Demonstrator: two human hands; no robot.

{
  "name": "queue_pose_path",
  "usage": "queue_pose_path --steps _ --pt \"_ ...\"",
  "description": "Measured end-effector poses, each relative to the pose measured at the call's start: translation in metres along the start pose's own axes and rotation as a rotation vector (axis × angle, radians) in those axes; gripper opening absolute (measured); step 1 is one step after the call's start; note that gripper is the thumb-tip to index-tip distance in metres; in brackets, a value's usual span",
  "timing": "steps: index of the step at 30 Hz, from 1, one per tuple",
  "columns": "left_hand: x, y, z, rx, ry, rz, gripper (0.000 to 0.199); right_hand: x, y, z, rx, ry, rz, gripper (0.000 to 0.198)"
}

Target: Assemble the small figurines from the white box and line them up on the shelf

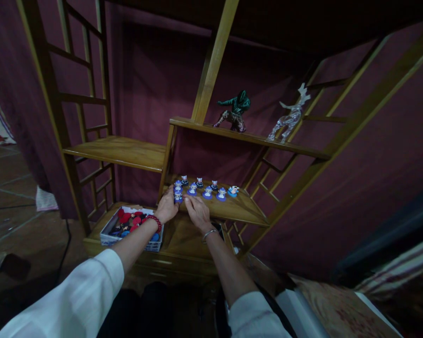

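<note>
My left hand (167,206) reaches to the left end of the low shelf. Its fingers close around the side of a small purple figurine (178,196) with a round base. My right hand (197,212) is just right of that figurine, fingers loosely bent and apart, fingertips beside its base; whether they touch it I cannot make out. Another purple figurine (178,185) stands right behind it. To the right, more purple figurines (207,191) form a row ending in a blue-and-white figurine (233,191). Small dark-based figurines (199,182) stand behind them.
A patterned box (107,239) of red, black and blue pieces sits at lower left. A wooden shelf (127,151) juts out above it. Overhead, a ledge (254,137) bears a green-and-brown figure (235,110) and a clear figure (289,117). Lattice side frames flank the unit.
</note>
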State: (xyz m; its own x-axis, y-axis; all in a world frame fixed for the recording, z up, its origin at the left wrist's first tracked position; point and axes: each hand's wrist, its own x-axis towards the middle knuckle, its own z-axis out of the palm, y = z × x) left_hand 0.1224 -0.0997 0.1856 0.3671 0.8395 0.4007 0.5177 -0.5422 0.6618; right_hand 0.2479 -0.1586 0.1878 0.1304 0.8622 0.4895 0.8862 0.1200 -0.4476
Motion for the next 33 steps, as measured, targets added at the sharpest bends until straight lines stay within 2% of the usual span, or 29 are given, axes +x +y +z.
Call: queue_pose_path --steps 12,19,23,27,33 --pt "0.001 -0.004 0.003 -0.005 0.03 0.062 0.065 -0.001 0.0 0.003 -0.057 0.023 -0.01 0.032" --pt "-0.003 -0.016 0.016 0.011 0.158 0.189 0.065 -0.002 -0.001 0.005 -0.062 0.076 -0.001 0.03" --pt "-0.018 -0.02 0.02 0.044 0.242 0.3 0.058 -0.007 -0.002 0.007 -0.081 0.13 -0.004 0.029" --pt "-0.042 -0.022 0.019 0.061 0.285 0.355 0.057 -0.02 -0.004 0.014 -0.104 0.207 -0.058 0.032" --pt "-0.073 -0.031 0.016 0.215 0.239 0.404 0.07 -0.042 -0.003 0.027 -0.197 0.274 -0.156 0.037"
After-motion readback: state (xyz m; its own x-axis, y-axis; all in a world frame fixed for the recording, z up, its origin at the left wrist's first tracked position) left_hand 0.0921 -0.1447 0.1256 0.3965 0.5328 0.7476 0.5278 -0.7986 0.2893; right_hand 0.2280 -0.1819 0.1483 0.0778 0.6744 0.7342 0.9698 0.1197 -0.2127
